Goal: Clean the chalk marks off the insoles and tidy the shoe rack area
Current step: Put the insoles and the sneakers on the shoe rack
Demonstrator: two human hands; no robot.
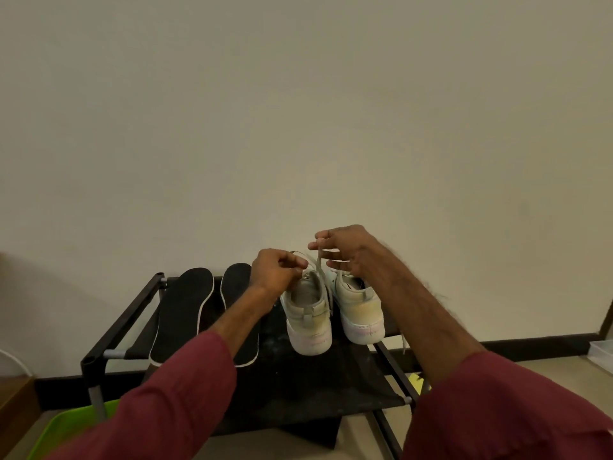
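Note:
Two black insoles lie side by side on the left half of the black shoe rack (129,315): the left insole (181,313) and the right insole (237,287), partly hidden by my forearm. A pair of whitish sneakers stands heel-toward-me on the right half: the left sneaker (308,322) and the right sneaker (360,313). My left hand (273,270) pinches one lace end of the left sneaker. A little above the shoes, my right hand (345,250) pinches the other lace, pulled up taut.
A bright green tray (71,429) sits on the floor at the lower left. A wooden edge (15,406) is at the far left. A clear plastic box (602,355) lies at the right by the dark skirting. The plain wall rises right behind the rack.

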